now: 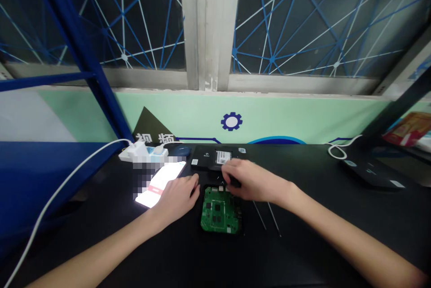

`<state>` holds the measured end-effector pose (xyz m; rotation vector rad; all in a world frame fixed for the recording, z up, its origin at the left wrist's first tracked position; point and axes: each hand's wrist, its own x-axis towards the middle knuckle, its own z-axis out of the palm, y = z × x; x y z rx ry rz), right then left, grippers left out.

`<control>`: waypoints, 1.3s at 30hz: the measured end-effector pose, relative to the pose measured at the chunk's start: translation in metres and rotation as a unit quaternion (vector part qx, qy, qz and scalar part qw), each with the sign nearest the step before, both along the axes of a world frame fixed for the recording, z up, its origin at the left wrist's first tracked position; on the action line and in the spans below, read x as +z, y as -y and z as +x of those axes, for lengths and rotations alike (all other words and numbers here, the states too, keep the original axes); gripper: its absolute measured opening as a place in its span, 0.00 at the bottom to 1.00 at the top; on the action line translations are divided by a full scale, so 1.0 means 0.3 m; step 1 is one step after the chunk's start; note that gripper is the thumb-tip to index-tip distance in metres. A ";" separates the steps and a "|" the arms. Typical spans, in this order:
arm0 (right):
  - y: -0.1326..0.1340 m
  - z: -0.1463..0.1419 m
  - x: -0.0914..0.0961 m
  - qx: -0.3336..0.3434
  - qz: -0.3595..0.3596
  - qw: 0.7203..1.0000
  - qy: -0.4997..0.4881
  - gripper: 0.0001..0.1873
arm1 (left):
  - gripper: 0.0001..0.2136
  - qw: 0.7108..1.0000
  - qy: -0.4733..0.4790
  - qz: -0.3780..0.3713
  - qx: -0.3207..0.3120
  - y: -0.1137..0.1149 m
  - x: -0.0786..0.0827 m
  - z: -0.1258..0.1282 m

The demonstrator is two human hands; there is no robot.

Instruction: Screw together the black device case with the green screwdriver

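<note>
A green circuit board (218, 211) lies in a dark open case on the black table in front of me. My left hand (178, 196) rests between it and a lit phone (156, 189), thumb and fingers apart, holding nothing. Over the board's far right corner is my right hand (244, 178), its fingers bent down and pressed together; what they hold, if anything, is hidden. A few tiny bright pieces, perhaps screws (220, 180), lie beside those fingertips. Two thin metal shafts (266, 216) stick out from beneath my right hand; their other ends are covered.
Behind the board lies a black box-like device (204, 157) with a white label. A white power strip (144, 152) with plugs and a dark mouse (181, 151) are at the back left. Another black device (372, 174) sits far right near a white cable (338, 151).
</note>
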<state>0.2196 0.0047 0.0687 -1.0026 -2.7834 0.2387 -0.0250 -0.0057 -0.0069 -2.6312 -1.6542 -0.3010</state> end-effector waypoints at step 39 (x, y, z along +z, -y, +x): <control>0.001 -0.038 -0.049 0.035 -0.144 0.985 0.085 0.11 | 0.13 0.999 -0.020 -0.020 -0.040 -0.005 0.006 0.000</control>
